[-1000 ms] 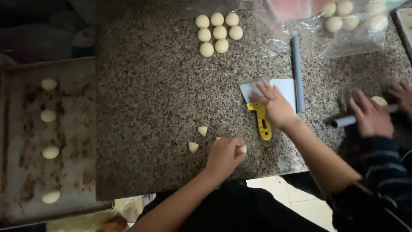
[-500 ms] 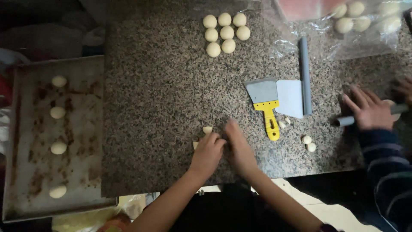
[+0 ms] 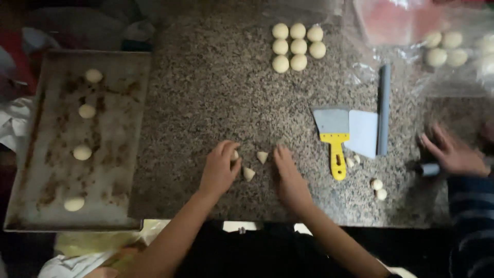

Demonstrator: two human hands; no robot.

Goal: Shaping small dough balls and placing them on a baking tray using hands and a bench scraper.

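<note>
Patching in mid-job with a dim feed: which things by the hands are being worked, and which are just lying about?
In hand:
- left hand on a dough piece
- right hand flat beside two dough wedges

Lying about:
- yellow-handled scraper
- white card
- grey rod
- eight dough balls
- baking tray
- another person's hand

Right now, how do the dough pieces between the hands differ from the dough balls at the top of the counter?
The dough pieces are small pointed wedges; the dough balls are round and larger. The pieces lie loosely scattered between the left hand and right hand; the balls sit in neat rows, untouched. Both are pale dough on the speckled counter.
</note>
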